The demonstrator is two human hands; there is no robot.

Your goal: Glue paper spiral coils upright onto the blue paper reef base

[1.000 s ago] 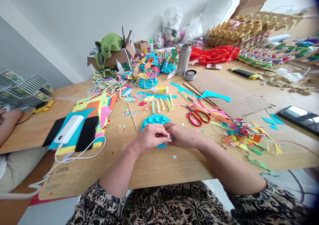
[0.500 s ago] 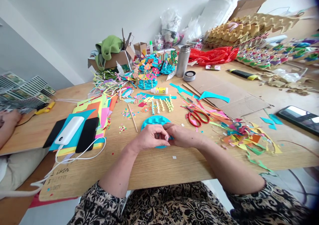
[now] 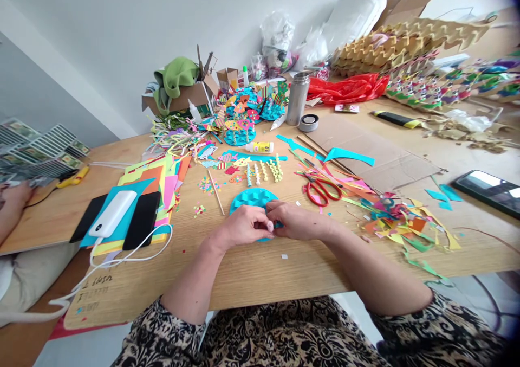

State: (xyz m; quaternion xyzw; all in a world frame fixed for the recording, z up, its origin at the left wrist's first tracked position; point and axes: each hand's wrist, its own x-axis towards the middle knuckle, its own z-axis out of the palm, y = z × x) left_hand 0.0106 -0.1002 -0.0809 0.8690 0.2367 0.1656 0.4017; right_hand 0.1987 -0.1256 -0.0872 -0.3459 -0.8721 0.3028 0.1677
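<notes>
Far left: a co-worker's hand (image 3: 16, 200) at the table's edge, a yellow tool (image 3: 75, 177) just beside it. Next, a white power bank (image 3: 112, 213) on blue paper, a black phone (image 3: 142, 220) lying along its right side, a stack of coloured sheets (image 3: 173, 180) under and behind. Then a scatter of paper dots (image 3: 208, 185) and a thin wooden stick (image 3: 216, 192), laid slantwise. Left hand (image 3: 244, 227) at mid-table, finger and thumb pinched on a small pale pink piece (image 3: 270, 226); too small to make out its exact form. Scalloped blue disc (image 3: 252, 195) flat on the wood just beyond the hands, near part hidden by them. Behind it, knobbly folded strips (image 3: 264, 172) in a row, blue, white, yellow. Right hand (image 3: 296, 221) meets the left fingertips, fingers curled in; cannot tell whether they grip anything. Rightward: red-handled scissors (image 3: 324, 193), a heap of paper scraps (image 3: 406, 220), then a dark phone (image 3: 491, 193).
</notes>
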